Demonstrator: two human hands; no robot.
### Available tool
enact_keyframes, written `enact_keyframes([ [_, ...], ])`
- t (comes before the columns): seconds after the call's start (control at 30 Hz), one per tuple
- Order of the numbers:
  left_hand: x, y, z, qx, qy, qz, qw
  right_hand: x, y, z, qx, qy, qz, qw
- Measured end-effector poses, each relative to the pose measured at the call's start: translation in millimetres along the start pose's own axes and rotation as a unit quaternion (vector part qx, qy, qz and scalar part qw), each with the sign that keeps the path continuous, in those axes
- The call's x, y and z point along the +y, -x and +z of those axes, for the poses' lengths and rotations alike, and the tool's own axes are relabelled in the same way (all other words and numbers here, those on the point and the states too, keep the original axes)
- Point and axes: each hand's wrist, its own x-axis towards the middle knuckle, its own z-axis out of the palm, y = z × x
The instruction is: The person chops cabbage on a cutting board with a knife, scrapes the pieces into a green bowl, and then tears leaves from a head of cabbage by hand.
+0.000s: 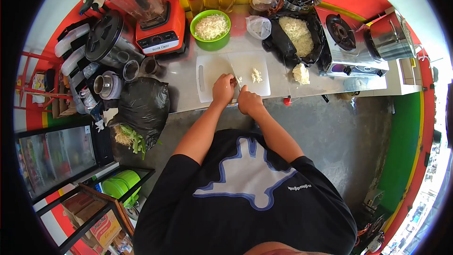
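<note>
A white cutting board (214, 68) lies on the steel counter in front of me. My right hand (249, 101) is closed around a knife (234, 72), its thin blade pointing away from me over the board. Just left of the blade, my left hand (223, 89) rests on the board with fingers curled; whatever they press on is hidden. Beside the knife lie a few pale cut shreds (239, 80), and a small pile of shredded cabbage (256, 75) sits farther right on the board. A pale cabbage piece (301, 74) is on the counter to the right.
Behind the board stands a green bowl (210, 44) of shreds, beside a red blender (160, 40). A black bag (278, 42) holds more shreds, left of a gas stove (351, 56) with a pot (391, 35). Another black bag (141, 108) sits at the left.
</note>
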Motion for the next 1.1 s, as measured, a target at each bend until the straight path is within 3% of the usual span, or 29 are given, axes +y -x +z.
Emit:
enact_keyframes([
  [0.27,4,8,-9,0.004,0.01,0.028,1.0,2,-1,6,0.019,-0.016,-0.002,1.0],
  [0.53,-11,11,-27,0.025,-0.067,0.229,0.971,-3,2,-6,0.011,-0.04,0.004,0.999],
  [0.67,-17,10,-27,0.027,-0.044,0.235,0.971,-2,-2,15,0.034,-0.029,0.004,0.999],
  [0.87,-7,6,-27,0.015,-0.054,0.166,0.985,-2,-8,-2,0.016,-0.076,-0.012,0.997],
  [1.1,-8,5,-24,0.009,-0.103,0.18,0.978,4,-9,8,0.036,-0.095,-0.051,0.994],
])
